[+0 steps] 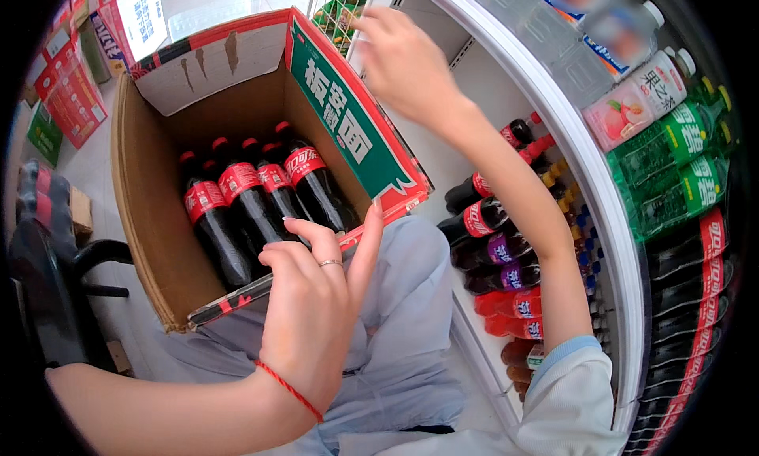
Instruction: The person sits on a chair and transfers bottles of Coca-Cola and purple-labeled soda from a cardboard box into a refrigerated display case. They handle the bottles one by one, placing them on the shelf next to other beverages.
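Observation:
An open cardboard carton (133, 230) with a green and red printed flap stands before my knees. Several cola bottles (246, 201) with red caps and red labels lean inside it. My left hand (314, 284), with a ring and a red cord bracelet, hovers over the carton's near rim, fingers apart and nothing held. Its fingertips overlap the nearest bottles in view; contact cannot be told. My right hand (406, 64) is raised beyond the printed flap, near the white shelf upright, blurred and with no object seen in it.
To the right, a white-framed shelf (611, 219) holds cola, purple-labelled and red drink bottles (510, 307). Farther right are green bottles (670, 159), a peach drink bottle (640, 100) and shrink-wrapped cola (688, 337). At left stand red cartons (71, 94) and a black chair-like object (53, 302).

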{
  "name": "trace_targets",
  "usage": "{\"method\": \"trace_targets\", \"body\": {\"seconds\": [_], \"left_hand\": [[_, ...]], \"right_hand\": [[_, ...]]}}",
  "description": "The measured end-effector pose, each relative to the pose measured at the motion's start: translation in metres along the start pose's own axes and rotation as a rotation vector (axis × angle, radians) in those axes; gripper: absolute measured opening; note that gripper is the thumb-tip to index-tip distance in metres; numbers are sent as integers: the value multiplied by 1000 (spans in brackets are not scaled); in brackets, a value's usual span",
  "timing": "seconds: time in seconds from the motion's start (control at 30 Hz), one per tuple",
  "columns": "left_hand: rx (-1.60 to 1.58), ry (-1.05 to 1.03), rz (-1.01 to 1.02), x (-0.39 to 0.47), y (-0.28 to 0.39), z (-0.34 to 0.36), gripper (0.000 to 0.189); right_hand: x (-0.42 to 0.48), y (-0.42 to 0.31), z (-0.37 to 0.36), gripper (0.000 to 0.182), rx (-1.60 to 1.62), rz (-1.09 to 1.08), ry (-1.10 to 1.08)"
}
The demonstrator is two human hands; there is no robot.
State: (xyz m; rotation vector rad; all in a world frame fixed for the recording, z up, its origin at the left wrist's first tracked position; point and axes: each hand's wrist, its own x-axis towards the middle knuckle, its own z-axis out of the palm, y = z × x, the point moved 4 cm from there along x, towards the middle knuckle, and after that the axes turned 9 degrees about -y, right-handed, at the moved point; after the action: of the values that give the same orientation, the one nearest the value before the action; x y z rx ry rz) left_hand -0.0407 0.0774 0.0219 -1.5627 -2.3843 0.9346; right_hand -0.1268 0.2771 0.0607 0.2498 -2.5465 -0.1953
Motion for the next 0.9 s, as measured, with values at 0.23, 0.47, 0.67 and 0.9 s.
{"method": "trace_targets", "body": {"seconds": [0.23,0.47,0.67,0.9], "left_hand": [[8,11,0,3,1,3,67],[-17,-52,-2,-1,-3,4,70],[-69,48,53,7,-5,2,63],[-39,31,38,3,-5,3,63]], "right_hand": [[-162,232,26,38,-565,567,-468],[-276,338,17,35,-364,882,-655],[-319,367,-2,34,-229,941,-548],[-248,288,16,41,-199,906,-741]]}}
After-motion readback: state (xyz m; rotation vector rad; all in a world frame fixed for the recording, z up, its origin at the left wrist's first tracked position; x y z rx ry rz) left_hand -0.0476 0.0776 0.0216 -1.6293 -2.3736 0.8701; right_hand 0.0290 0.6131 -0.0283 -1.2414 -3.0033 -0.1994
